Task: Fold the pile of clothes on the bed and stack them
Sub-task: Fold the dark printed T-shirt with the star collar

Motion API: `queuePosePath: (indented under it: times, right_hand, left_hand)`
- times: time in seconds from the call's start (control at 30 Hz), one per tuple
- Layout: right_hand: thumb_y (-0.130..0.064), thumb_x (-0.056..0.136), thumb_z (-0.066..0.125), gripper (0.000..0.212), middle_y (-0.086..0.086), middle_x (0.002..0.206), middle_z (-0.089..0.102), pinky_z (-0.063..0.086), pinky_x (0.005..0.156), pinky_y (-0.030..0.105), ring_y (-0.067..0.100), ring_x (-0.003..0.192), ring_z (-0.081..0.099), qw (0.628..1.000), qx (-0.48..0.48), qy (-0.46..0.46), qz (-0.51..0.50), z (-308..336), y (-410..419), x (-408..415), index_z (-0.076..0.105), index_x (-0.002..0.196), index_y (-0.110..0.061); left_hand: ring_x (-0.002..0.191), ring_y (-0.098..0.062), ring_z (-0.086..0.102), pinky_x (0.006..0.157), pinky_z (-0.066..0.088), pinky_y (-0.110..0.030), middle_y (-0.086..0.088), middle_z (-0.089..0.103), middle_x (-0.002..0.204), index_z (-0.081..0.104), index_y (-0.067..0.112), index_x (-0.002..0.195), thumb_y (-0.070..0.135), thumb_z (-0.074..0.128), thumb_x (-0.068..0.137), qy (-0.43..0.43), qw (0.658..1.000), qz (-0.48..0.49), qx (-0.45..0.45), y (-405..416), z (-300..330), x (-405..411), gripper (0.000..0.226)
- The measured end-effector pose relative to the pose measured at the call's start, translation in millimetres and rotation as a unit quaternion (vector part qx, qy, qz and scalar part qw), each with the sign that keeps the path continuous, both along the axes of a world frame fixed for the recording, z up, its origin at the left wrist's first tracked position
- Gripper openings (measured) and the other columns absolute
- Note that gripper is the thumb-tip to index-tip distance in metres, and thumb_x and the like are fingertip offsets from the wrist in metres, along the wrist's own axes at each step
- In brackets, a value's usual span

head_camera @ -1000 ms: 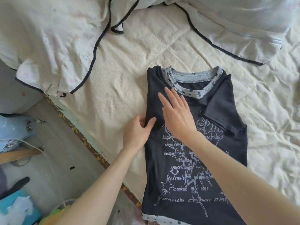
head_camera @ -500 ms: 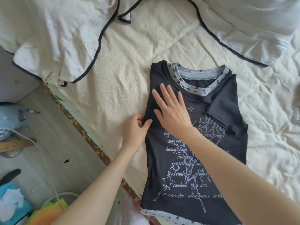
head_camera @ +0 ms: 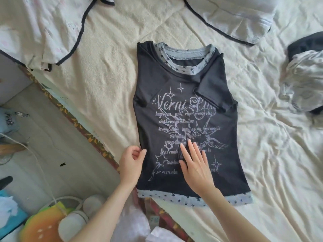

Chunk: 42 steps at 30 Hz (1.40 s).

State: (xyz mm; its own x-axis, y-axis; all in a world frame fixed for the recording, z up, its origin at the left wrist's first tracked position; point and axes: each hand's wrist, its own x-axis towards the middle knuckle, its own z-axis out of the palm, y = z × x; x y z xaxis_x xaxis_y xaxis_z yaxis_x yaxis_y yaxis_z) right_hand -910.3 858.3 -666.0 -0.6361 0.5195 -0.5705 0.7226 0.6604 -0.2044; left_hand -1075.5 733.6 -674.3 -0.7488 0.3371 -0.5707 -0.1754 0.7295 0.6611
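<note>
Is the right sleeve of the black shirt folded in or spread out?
Folded in: the right sleeve lies across the black shirt's chest, covering some lettering.

A bedroom in someone's home, seen from above the edge of a bed (head_camera: pixel 111 70). The mattress is covered by a rumpled cream quilted cover, and a patterned orange-and-brown trim (head_camera: pixel 82 127) runs along its side. Loose clothes lie about on it: a black printed T-shirt (head_camera: pixel 176 88) spread flat, pale garments with black piping (head_camera: pixel 52 30) near the head, and a crumpled grey-and-black piece (head_camera: pixel 305 75) at the right. Beside the bed is a pale wood-look floor (head_camera: pixel 40 145) with everyday clutter: a white cord (head_camera: pixel 41 170), an orange fruit-shaped cushion (head_camera: pixel 42 224), and what may be white slippers (head_camera: pixel 83 212), though they are partly hidden.
</note>
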Motion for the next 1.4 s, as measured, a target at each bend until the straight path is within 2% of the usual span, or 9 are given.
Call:
queuePosePath:
  times: [0.1, 0.33, 0.43, 0.53, 0.67, 0.77, 0.87, 0.97, 1.4]
  right_hand:
    - [-0.035, 0.102, 0.029, 0.051, 0.0, 0.16, 0.005, -0.004, 0.117, 0.036, 0.018, 0.148, -0.001, 0.999, 0.004, 0.006, -0.033, 7, -2, 39, 0.016, 0.151, -0.025]
    - [-0.018, 0.097, 0.048, 0.044, 0.01, 0.153, 0.029, 0.018, 0.116, 0.042, 0.027, 0.144, 0.021, 0.986, 0.056, 0.022, -0.154, 19, 17, 122, 0.044, 0.14, -0.01]
    - [-0.012, 0.095, 0.051, 0.043, 0.018, 0.148, 0.036, 0.023, 0.113, 0.042, 0.032, 0.139, 0.03, 0.971, 0.069, 0.046, -0.226, 19, 27, 141, 0.045, 0.136, -0.001]
    - [-0.019, 0.095, 0.051, 0.05, 0.02, 0.138, 0.045, 0.032, 0.104, 0.043, 0.035, 0.127, 0.041, 0.929, 0.02, 0.065, -0.364, 15, 37, 149, 0.037, 0.139, 0.001]
    - [-0.034, 0.093, 0.052, 0.042, 0.006, 0.107, 0.057, 0.041, 0.079, 0.035, 0.024, 0.098, 0.053, 0.856, -0.089, 0.073, -0.504, 12, 56, 148, 0.051, 0.126, -0.008]
    - [-0.029, 0.094, 0.051, 0.029, 0.002, 0.078, 0.053, 0.034, 0.056, 0.029, 0.018, 0.072, 0.048, 0.851, -0.134, 0.103, -0.497, 12, 66, 146, 0.061, 0.106, -0.004]
    - [-0.021, 0.094, 0.053, 0.021, 0.005, 0.067, 0.051, 0.032, 0.054, 0.028, 0.021, 0.066, 0.045, 0.84, -0.161, 0.118, -0.504, 20, 67, 152, 0.063, 0.087, -0.004]
    - [-0.021, 0.093, 0.055, 0.024, 0.023, 0.074, 0.053, 0.035, 0.066, 0.03, 0.034, 0.071, 0.049, 0.823, -0.166, 0.131, -0.528, 29, 59, 169, 0.062, 0.082, 0.0]
    - [-0.014, 0.088, 0.063, 0.019, 0.008, 0.074, 0.053, 0.034, 0.063, 0.031, 0.018, 0.071, 0.047, 0.776, -0.204, 0.238, -0.547, 81, 42, 198, 0.062, 0.08, 0.004]
  left_hand:
    - [0.085, -0.019, 0.056, 0.077, 0.044, -0.028, -0.003, 0.06, 0.09, 0.058, 0.01, 0.096, 0.018, 0.055, 0.095, -0.011, 1.0, 0.0, -0.016, -13, -1, 23, 0.009]
    - [0.089, -0.017, 0.045, 0.063, 0.028, -0.017, 0.0, 0.048, 0.097, 0.043, 0.01, 0.109, 0.024, 0.036, 0.101, 0.014, 0.999, 0.026, -0.028, -33, 1, 36, 0.017]
    - [0.094, -0.014, 0.047, 0.074, 0.032, -0.019, 0.0, 0.05, 0.101, 0.048, 0.011, 0.107, 0.029, 0.044, 0.099, -0.037, 0.999, 0.022, -0.015, -45, -1, 46, 0.02]
    - [0.073, -0.015, 0.04, 0.063, 0.03, -0.027, -0.005, 0.041, 0.077, 0.047, 0.006, 0.082, 0.03, 0.052, 0.096, -0.077, 0.996, -0.017, -0.031, -58, -1, 62, 0.028]
    - [0.078, -0.018, 0.043, 0.071, 0.033, -0.033, -0.008, 0.049, 0.083, 0.055, -0.005, 0.09, 0.022, 0.054, 0.095, -0.069, 0.997, 0.041, 0.002, -71, 8, 77, 0.028]
    - [0.078, -0.018, 0.049, 0.071, 0.039, -0.031, -0.009, 0.057, 0.085, 0.058, 0.007, 0.087, 0.018, 0.053, 0.096, -0.045, 0.996, 0.077, 0.029, -73, 23, 80, 0.015]
    - [0.074, -0.014, 0.053, 0.068, 0.042, -0.023, -0.001, 0.061, 0.081, 0.059, 0.018, 0.08, 0.018, 0.053, 0.096, -0.03, 0.996, 0.081, 0.03, -74, 40, 83, 0.017]
    - [0.077, -0.018, 0.054, 0.066, 0.041, -0.023, -0.007, 0.062, 0.085, 0.06, 0.012, 0.084, 0.018, 0.052, 0.096, -0.028, 0.996, 0.083, 0.011, -83, 54, 90, 0.015]
    - [0.073, -0.016, 0.057, 0.06, 0.041, -0.023, -0.004, 0.065, 0.078, 0.063, 0.007, 0.085, 0.021, 0.059, 0.092, -0.011, 0.997, 0.074, -0.004, -101, 96, 101, 0.016]
